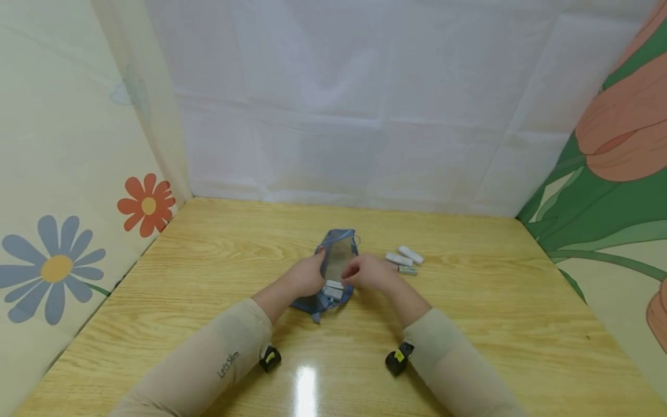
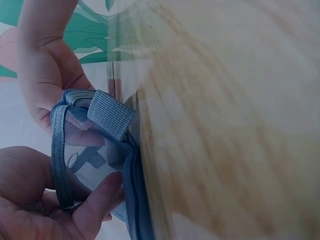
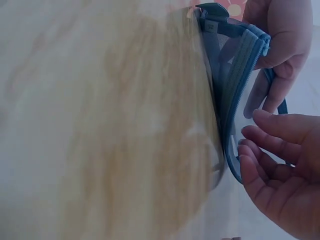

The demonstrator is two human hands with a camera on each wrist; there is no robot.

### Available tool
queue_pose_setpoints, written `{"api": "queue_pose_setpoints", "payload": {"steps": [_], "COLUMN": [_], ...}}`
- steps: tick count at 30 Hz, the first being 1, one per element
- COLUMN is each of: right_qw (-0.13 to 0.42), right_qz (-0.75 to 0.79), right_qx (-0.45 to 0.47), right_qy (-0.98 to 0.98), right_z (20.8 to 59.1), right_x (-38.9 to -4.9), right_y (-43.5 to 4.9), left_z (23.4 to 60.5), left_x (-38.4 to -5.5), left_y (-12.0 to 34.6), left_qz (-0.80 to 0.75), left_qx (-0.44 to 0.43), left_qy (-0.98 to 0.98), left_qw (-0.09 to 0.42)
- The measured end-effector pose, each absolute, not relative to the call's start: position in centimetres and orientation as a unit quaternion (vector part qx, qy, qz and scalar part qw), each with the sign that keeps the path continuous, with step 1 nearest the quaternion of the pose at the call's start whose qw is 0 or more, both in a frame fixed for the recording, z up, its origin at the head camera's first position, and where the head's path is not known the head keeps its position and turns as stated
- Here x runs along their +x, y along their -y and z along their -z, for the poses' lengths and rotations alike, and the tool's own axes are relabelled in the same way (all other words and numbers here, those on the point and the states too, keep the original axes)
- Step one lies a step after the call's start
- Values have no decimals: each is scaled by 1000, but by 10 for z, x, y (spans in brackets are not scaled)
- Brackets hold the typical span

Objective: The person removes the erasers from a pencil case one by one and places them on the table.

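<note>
A blue mesh zipper pouch (image 1: 339,260) lies on the table in front of me, its zipped side spread apart. My left hand (image 1: 307,275) grips the pouch's left edge, and in the left wrist view its thumb and fingers close around the zipper band (image 2: 59,155). Several small white and grey pieces (image 1: 333,291) are gathered at the pouch's near end. At the pouch's right side is my right hand (image 1: 369,272). In the right wrist view its fingers (image 3: 270,142) are loosely bent beside the zipper edge (image 3: 242,67), with nothing seen between them.
Right of the pouch, just past the right hand, lie two white sticks (image 1: 411,255) and a small grey-green piece (image 1: 407,270). The wooden table (image 1: 234,243) meets a white cloth backdrop (image 1: 333,116) at the back and flower-printed panels at both sides.
</note>
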State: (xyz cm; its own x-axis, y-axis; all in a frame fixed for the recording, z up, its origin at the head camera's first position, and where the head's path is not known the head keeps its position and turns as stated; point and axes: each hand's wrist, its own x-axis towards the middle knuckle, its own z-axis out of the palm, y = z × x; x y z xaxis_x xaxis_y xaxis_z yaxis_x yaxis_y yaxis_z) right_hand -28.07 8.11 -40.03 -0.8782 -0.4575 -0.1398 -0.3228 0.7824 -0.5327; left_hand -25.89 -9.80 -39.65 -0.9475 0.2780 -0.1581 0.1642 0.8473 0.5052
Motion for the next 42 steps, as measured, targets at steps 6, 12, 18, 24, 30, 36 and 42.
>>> {"api": "queue_pose_setpoints", "payload": {"steps": [6, 12, 18, 24, 30, 36, 42], "right_qw": [147, 162, 153, 124, 118, 101, 96], "right_qz": [291, 311, 304, 290, 285, 288, 312], "right_qx": [-223, -211, -208, -216, -215, -211, -183], "right_qy": [-919, -912, -917, -924, -927, -929, -927], "right_z": [406, 411, 414, 412, 406, 400, 392], "right_x": [-278, -279, -281, -280, -280, -284, -287], "right_y": [-77, -74, -72, -72, -77, -89, -108], "left_z": [396, 396, 395, 395, 397, 397, 397], "left_x": [-258, -258, -258, -258, -259, -259, -259], "left_y": [98, 99, 98, 98, 98, 97, 97], "left_qz": [-257, -254, -255, -260, -263, -265, -272], "left_qx": [115, 119, 119, 114, 113, 113, 103], "left_qy": [-953, -954, -954, -952, -951, -950, -948], "left_qw": [113, 106, 104, 110, 113, 119, 132]}}
